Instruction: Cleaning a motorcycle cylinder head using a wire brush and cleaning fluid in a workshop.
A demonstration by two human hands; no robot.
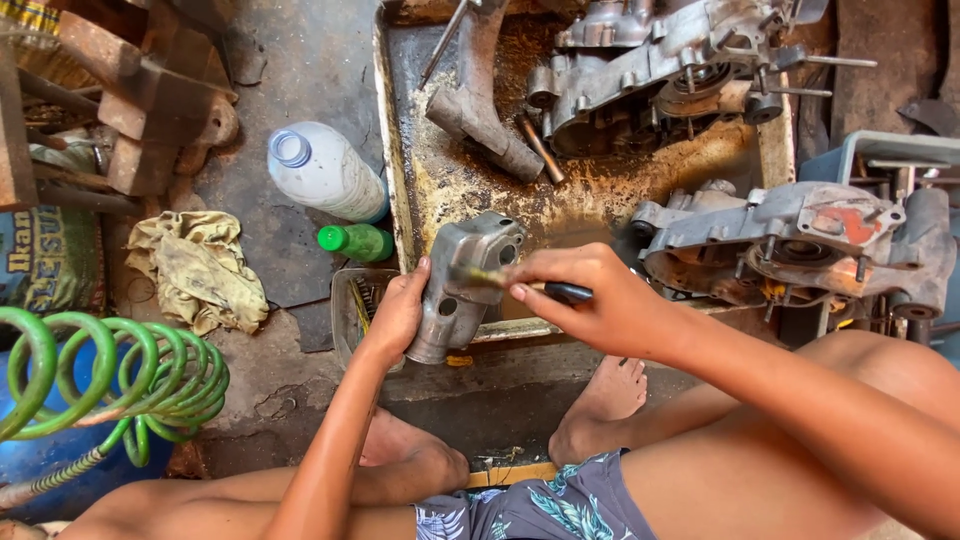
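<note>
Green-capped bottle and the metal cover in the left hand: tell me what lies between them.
Head view: only the metal tray's rim separates green bottle from metal cover.

I see the metal cover [462, 285] held over the near edge of the tray [400, 200], between my hands. Two engine casings [650, 70] sit at the tray's far and right sides. Left of the tray lie two bottles [325, 170], a rag [200, 270], then the coiled hose [120, 380].

Head camera looking steeply down, close over the work

It is facing the floor past the person's knees at the frame's bottom, taking in a metal tray [400, 190] across the upper middle, both hands near centre.
</note>
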